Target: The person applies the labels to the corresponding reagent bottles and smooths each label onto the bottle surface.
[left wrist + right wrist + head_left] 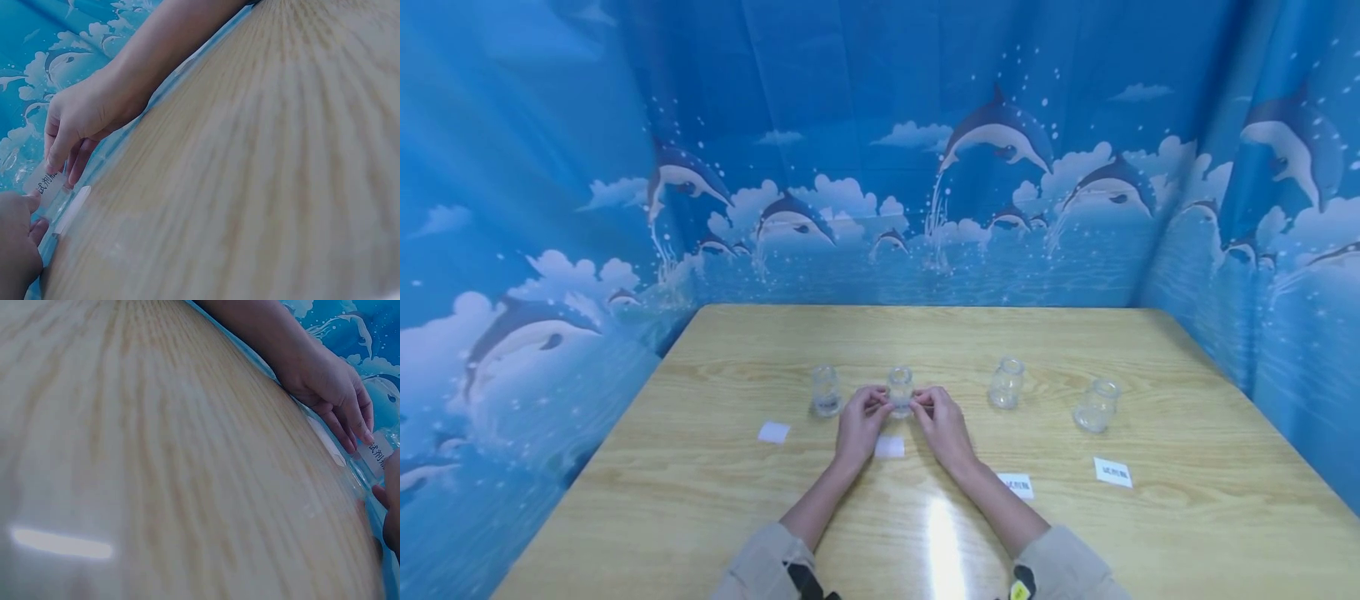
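A small clear glass jar [900, 379] stands upright on the wooden table between both hands. A white paper label with dark printed characters [45, 185] lies against the jar's near side. My left hand [859, 425] pinches the label at its left edge, thumb and fingertips right at the glass. On the opposite side, my right hand [946, 427] pinches the right edge the same way. In the right wrist view, the label [377, 454] spans the gap between the two thumbs. Fingers partly cover the jar's lower part.
Another glass jar [826, 390] stands to the left. Two more jars, one nearer [1006, 383] and one farther right [1097, 406], stand right of the hands. White paper pieces lie in front: left [773, 432], middle [890, 447], and two printed ones [1017, 485] at right.
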A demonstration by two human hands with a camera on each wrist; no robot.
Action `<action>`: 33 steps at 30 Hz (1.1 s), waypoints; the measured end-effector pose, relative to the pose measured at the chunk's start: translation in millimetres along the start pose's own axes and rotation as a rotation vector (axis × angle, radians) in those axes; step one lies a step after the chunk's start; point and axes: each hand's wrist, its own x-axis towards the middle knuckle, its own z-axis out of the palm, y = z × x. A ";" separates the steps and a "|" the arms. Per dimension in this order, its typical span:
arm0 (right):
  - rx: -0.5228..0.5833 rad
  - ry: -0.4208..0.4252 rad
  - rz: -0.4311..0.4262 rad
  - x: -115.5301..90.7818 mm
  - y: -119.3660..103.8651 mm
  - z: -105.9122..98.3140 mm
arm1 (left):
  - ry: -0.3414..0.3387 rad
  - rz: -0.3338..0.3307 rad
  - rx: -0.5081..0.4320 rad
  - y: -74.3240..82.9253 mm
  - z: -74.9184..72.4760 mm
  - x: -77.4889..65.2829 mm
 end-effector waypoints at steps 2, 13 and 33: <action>-0.011 0.021 -0.024 -0.1 1.6 0.3 | -0.003 0.008 -0.001 -0.3 -0.5 0.1; 0.129 0.062 -0.009 1.4 5.3 -0.4 | -0.007 0.013 -0.033 -3.5 -2.5 1.0; 0.053 -0.029 0.107 6.2 0.8 6.5 | -0.076 0.046 -0.156 30.3 -19.6 -4.8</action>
